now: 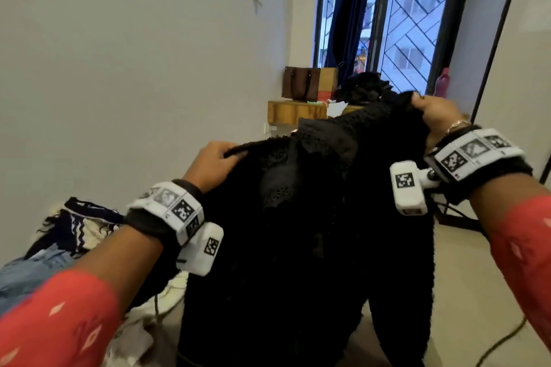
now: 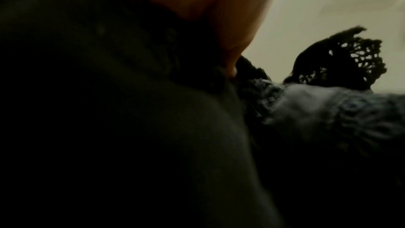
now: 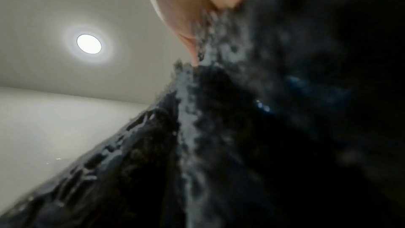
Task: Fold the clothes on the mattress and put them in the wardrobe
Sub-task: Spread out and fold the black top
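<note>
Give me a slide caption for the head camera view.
Both hands, left and right, hold up a black lace garment.

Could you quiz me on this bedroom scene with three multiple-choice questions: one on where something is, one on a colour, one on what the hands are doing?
1. Where is the brown bag?
A. on the wooden shelf by the window
B. on the floor
C. in a hand

2. What colour is the held garment?
A. white
B. black
C. red

3. How is it held?
A. lying flat
B. one hand only
C. left hand and right hand both grip its top edge

A: it stands on the wooden shelf. B: black lace. C: it hangs between them.
</note>
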A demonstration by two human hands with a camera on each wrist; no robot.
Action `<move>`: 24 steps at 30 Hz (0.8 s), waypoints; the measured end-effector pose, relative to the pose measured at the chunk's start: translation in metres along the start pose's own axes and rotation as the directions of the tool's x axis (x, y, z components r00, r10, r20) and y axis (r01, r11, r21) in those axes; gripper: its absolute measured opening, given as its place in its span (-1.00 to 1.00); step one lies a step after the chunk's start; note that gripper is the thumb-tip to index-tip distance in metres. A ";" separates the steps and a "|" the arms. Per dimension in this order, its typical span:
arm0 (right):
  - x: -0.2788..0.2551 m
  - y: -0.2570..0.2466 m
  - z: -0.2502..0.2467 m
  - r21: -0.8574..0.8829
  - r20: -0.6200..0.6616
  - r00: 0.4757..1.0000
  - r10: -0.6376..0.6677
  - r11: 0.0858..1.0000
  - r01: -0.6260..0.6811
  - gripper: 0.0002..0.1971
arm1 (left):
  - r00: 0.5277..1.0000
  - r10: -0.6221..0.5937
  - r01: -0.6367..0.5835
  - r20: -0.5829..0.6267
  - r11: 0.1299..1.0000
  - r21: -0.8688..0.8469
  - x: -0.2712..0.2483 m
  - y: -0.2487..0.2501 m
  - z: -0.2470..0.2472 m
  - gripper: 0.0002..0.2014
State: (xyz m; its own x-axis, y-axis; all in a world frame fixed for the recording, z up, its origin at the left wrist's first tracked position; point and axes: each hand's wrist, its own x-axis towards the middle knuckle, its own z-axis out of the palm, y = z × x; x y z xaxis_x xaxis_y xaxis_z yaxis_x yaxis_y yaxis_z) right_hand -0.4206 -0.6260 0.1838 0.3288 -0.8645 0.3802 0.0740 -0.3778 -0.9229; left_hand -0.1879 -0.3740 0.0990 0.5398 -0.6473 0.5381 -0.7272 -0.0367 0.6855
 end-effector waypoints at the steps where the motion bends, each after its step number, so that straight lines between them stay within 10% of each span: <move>1: 0.003 0.007 -0.002 -0.051 0.008 1.000 0.013 0.999 -0.013 -0.77 | 1.000 -0.004 0.004 0.000 0.999 -0.038 0.007 0.005 -0.007 -0.75; 7: 0.007 -0.002 0.007 -0.466 0.077 0.997 -0.030 0.883 0.063 -0.68 | 0.990 -0.136 0.144 0.049 0.942 -0.303 0.020 0.012 -0.030 -0.80; 16: -0.008 -0.019 -0.018 0.042 0.192 0.952 0.236 0.968 -0.249 -0.63 | 0.943 -0.223 0.331 0.248 0.717 -0.614 0.015 0.007 -0.029 -0.57; 21: -0.014 0.092 -0.004 -0.144 0.129 0.850 0.510 0.858 -0.493 -0.71 | 0.773 -0.521 0.635 0.363 0.613 -0.471 0.010 -0.070 0.050 -0.77; 24: -0.034 0.182 -0.002 -0.350 0.155 0.720 0.677 0.719 -0.600 -0.74 | 0.526 -0.662 0.831 0.534 0.534 -0.157 -0.016 -0.123 0.090 -0.76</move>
State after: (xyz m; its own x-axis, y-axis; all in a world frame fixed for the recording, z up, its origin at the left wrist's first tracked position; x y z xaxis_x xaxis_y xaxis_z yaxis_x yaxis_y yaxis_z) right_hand -0.4199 -0.6662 0.0035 0.4329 -0.8264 -0.3601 -0.4735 0.1315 -0.8709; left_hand -0.1456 -0.4273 -0.0380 0.5391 -0.7225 -0.4329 0.1272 -0.4382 0.8898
